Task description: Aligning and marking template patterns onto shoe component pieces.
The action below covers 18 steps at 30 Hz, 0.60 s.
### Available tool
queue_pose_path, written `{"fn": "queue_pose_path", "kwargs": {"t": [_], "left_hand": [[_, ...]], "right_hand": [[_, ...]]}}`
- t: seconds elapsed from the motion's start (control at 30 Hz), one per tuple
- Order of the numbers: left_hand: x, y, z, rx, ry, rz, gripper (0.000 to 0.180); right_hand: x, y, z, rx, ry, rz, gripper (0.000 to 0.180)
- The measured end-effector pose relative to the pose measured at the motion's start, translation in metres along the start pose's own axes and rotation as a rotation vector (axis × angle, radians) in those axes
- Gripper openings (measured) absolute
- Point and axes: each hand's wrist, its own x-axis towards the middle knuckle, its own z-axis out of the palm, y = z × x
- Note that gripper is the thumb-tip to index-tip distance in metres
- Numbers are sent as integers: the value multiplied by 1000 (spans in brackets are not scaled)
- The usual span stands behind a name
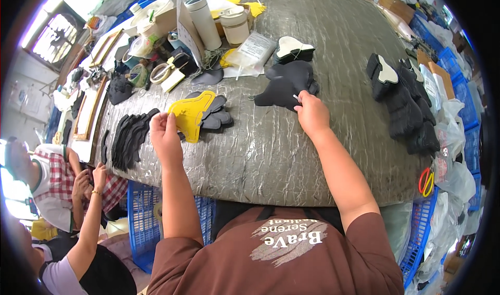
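Note:
My left hand (pixel 165 133) grips the lower edge of a yellow shoe-shaped template (pixel 192 114), which lies over a small heap of dark cut pieces (pixel 216 114). Over at the edge of a black cut piece (pixel 286 85), my right hand (pixel 311 113) pinches a thin white pen (pixel 296 97) by its tip. Both hands rest on a grey crinkled table cover (pixel 271 149).
A fanned row of black pieces (pixel 130 137) lies at the left, and stacked black-and-white pieces (pixel 403 99) at the right. Bottles, jars, tape rolls and a plastic bag crowd the far side. Two other people sit at lower left. Blue crates stand around; red-yellow scissors (pixel 426 181) hang at right.

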Motion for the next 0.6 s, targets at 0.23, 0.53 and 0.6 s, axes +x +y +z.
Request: {"fn": "queue_pose_path", "kwargs": {"t": [0.23,0.53,0.6], "left_hand": [[-53,-4,-11,77,-266,-295,9],[-87,3,77,702,-690,18,31],[-90,5,106,754,-737,-13,38]], "right_hand": [[-21,3,-24,70,-368,130,27],[-53,-12,-20,31,-95,-116,35],[-57,-5,-23,3,-66,-115,34]]}}
